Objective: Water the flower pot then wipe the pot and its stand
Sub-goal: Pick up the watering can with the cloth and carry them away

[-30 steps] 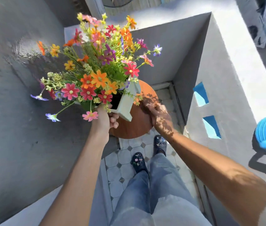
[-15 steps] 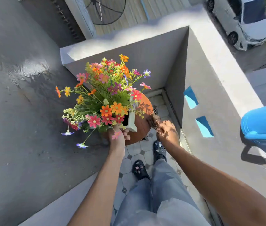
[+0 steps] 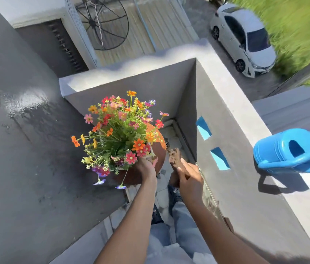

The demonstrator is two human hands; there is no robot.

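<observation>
Fingers of left hand [image 3: 146, 168] grip the pot [image 3: 151, 152]; right hand [image 3: 187, 173] clutches a cloth [image 3: 175, 157] beside the stand's [image 3: 161, 147] edge.

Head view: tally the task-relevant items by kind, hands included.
Hands: 2, left hand at the pot, right hand holding the cloth
Flower pot: 1
Round stand: 1
Brown cloth: 1
Blue watering can: 1
Total: 6

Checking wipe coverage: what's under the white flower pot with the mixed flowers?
A round brown stand top shows under the white flower pot on its right and near sides. The bouquet and left hand hide most of the pot and its contact with the stand; legs unseen.
</observation>
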